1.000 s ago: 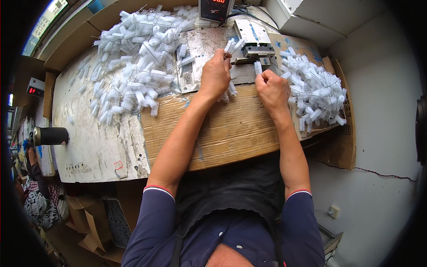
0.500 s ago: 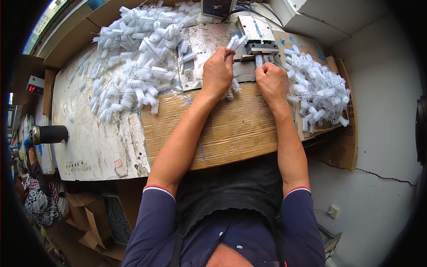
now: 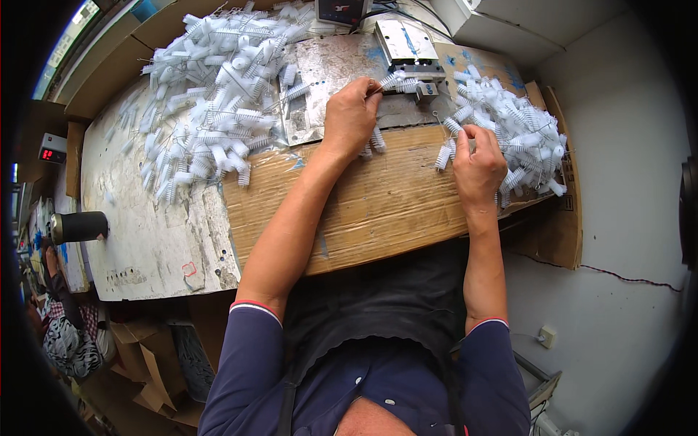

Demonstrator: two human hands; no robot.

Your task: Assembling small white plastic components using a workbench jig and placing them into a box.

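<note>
My left hand (image 3: 352,116) is closed on several small white wire brushes. Some bristle ends (image 3: 393,80) point toward the metal fixture (image 3: 408,51), and others (image 3: 377,139) hang below the fist. At the near edge of the right-hand brush pile (image 3: 529,123), my right hand (image 3: 480,163) pinches with thumb and forefinger. A white brush (image 3: 452,126) with a wire loop lies at those fingertips; the exact contact is partly hidden. Another brush (image 3: 443,155) lies beside the thumb. The fixture's small front block (image 3: 426,90) has no brush standing in front of it.
A large heap of white brushes (image 3: 218,94) covers the table's left back. Brown cardboard (image 3: 349,211) lies along the front edge. A dark cylinder (image 3: 81,227) is at the far left. A cardboard panel (image 3: 567,174) borders the right pile. At far left, another person's patterned clothing (image 3: 71,347) shows.
My right hand has moved from the fixture rightward and nearer to me, to the right pile. The brush at the fixture is gone from there. My left hand keeps its brushes, now closer to the block.
</note>
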